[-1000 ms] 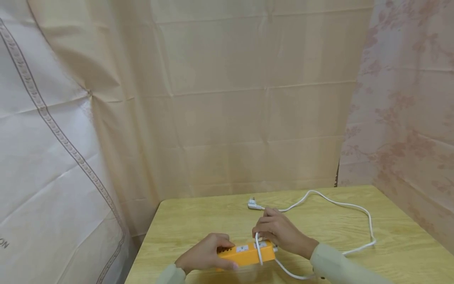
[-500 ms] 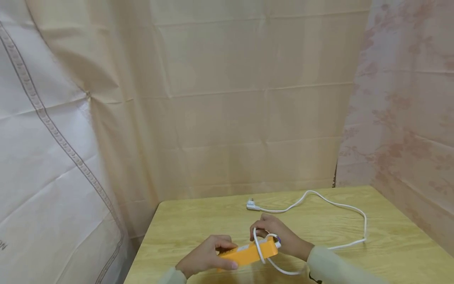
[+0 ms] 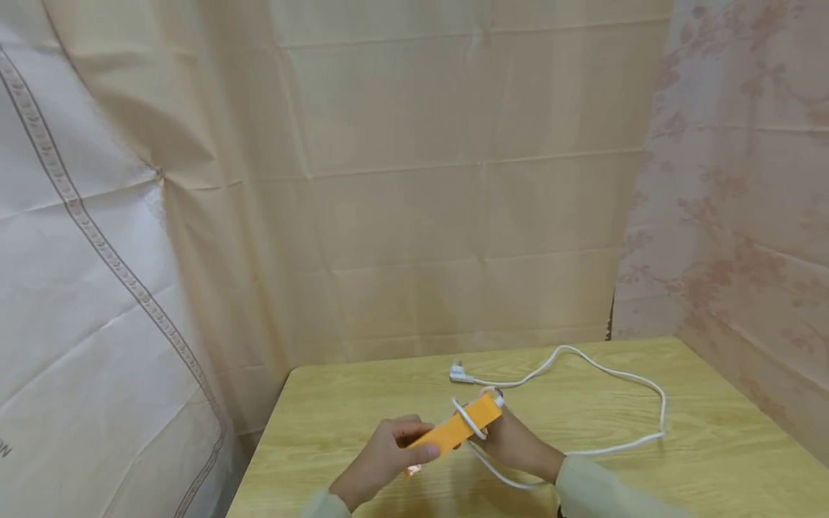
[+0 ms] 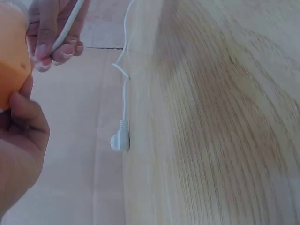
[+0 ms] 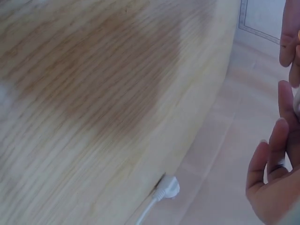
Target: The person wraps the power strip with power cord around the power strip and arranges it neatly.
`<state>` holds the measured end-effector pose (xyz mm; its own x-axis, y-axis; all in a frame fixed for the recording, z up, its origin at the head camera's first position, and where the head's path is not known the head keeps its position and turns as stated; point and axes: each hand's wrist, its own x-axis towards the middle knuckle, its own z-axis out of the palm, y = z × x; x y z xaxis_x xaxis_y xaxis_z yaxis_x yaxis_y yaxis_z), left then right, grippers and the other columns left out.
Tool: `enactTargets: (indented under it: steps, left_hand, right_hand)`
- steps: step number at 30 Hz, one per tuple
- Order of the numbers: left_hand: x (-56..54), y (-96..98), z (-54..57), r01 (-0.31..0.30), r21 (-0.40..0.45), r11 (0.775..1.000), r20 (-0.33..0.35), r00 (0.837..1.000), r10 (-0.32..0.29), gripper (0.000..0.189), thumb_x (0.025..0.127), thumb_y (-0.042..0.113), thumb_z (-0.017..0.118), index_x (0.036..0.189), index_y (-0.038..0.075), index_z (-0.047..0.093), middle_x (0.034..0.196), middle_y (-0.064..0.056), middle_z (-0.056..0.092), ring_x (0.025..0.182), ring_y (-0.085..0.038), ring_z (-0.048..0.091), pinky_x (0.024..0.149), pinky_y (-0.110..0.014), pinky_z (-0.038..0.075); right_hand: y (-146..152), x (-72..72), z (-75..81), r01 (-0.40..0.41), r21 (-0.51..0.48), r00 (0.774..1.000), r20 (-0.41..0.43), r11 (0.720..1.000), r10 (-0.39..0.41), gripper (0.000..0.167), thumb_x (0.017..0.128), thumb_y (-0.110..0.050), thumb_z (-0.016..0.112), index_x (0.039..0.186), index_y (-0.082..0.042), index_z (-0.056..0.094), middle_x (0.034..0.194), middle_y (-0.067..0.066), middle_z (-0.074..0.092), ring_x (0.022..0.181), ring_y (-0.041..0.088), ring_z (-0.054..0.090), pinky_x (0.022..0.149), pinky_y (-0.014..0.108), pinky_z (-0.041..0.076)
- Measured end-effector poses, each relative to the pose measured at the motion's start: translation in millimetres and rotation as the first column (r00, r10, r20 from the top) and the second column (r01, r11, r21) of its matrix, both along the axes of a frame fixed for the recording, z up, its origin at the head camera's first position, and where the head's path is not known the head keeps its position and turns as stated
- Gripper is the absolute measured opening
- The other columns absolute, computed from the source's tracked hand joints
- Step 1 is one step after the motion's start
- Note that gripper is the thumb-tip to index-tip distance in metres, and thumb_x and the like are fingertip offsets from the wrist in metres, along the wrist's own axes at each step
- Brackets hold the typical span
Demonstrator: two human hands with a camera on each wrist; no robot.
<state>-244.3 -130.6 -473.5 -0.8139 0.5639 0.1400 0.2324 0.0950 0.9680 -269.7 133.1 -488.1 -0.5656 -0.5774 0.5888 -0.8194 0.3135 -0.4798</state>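
Observation:
An orange power strip (image 3: 455,430) is held up over the table at a tilt, its far right end raised. My left hand (image 3: 381,457) grips its near end, thumb along the side facing me. One turn of the strip's white cord (image 3: 469,419) wraps around the far half. My right hand (image 3: 521,444) is behind that far end, partly hidden by the strip. In the left wrist view, the right hand (image 4: 56,35) pinches the cord between thumb and fingers. Further back, the cord's white plug (image 3: 460,374) lies on the table.
The wood-grain table (image 3: 350,403) has its back edge close to a beige hanging cloth (image 3: 453,216). Loose cord (image 3: 662,403) curves across the table's right side. A white cloth (image 3: 97,324) hangs at the left, a floral one (image 3: 732,216) at the right.
The power strip has tipped so its right end is higher, and its socket face has turned out of view. My right hand has moved behind it with the cord. The plug stays put.

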Motion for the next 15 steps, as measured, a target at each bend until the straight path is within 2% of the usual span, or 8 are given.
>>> enactTargets:
  steps: [3, 5, 7, 11, 15]
  left_hand:
    - [0.7, 2.5, 0.8, -0.083, -0.003, 0.997, 0.005, 0.997, 0.083, 0.030, 0.096, 0.030, 0.075, 0.118, 0.011, 0.077, 0.096, -0.005, 0.063, 0.082, -0.014, 0.057, 0.070, -0.025, 0.050]
    - [0.7, 3.8, 1.8, -0.141, -0.006, 0.990, 0.006, 0.990, 0.141, 0.030, 0.095, 0.031, 0.076, 0.118, 0.011, 0.078, 0.096, -0.006, 0.063, 0.083, -0.017, 0.057, 0.071, -0.027, 0.051]
    - [1.2, 5.1, 2.5, -0.194, -0.007, 0.981, 0.010, 0.981, 0.194, 0.031, 0.095, 0.033, 0.077, 0.117, 0.011, 0.078, 0.097, -0.006, 0.064, 0.084, -0.018, 0.058, 0.072, -0.028, 0.051]
    - [2.8, 7.6, 2.8, -0.264, -0.014, 0.964, -0.011, 0.964, 0.264, 0.033, 0.093, 0.034, 0.079, 0.117, 0.011, 0.078, 0.095, -0.006, 0.065, 0.081, -0.019, 0.057, 0.065, -0.027, 0.051]
    - [2.9, 8.8, 1.8, -0.316, -0.049, 0.948, -0.049, 0.948, 0.314, 0.036, 0.090, 0.037, 0.081, 0.115, 0.012, 0.078, 0.093, -0.006, 0.062, 0.077, -0.018, 0.055, 0.059, -0.026, 0.050]
  right_hand:
    - [-1.0, 2.2, 0.7, -0.054, -0.041, 0.992, 0.115, 0.998, 0.059, 0.020, 0.097, -0.005, 0.070, 0.111, -0.019, 0.070, 0.088, -0.010, 0.073, 0.091, 0.008, 0.062, 0.083, 0.029, 0.051]
    - [-2.1, 3.4, 1.9, -0.087, -0.054, 0.971, 0.218, 0.995, 0.097, 0.017, 0.103, -0.010, 0.063, 0.117, -0.017, 0.068, 0.085, -0.009, 0.072, 0.088, 0.009, 0.067, 0.083, 0.028, 0.053]
    - [-3.1, 4.9, 2.9, -0.095, -0.048, 0.959, 0.265, 0.994, 0.104, 0.018, 0.106, -0.015, 0.058, 0.122, -0.015, 0.065, 0.083, -0.008, 0.072, 0.082, 0.012, 0.069, 0.079, 0.028, 0.056]
    - [-4.5, 6.4, 3.5, -0.074, -0.007, 0.958, 0.277, 0.997, 0.073, 0.022, 0.107, -0.018, 0.057, 0.128, -0.015, 0.063, 0.078, -0.009, 0.071, 0.076, 0.009, 0.067, 0.077, 0.027, 0.055]
    - [-5.3, 7.1, 4.7, -0.073, 0.043, 0.974, 0.216, 0.996, 0.062, 0.021, 0.106, -0.015, 0.058, 0.124, -0.011, 0.068, 0.075, -0.011, 0.069, 0.076, 0.002, 0.061, 0.069, 0.025, 0.053]
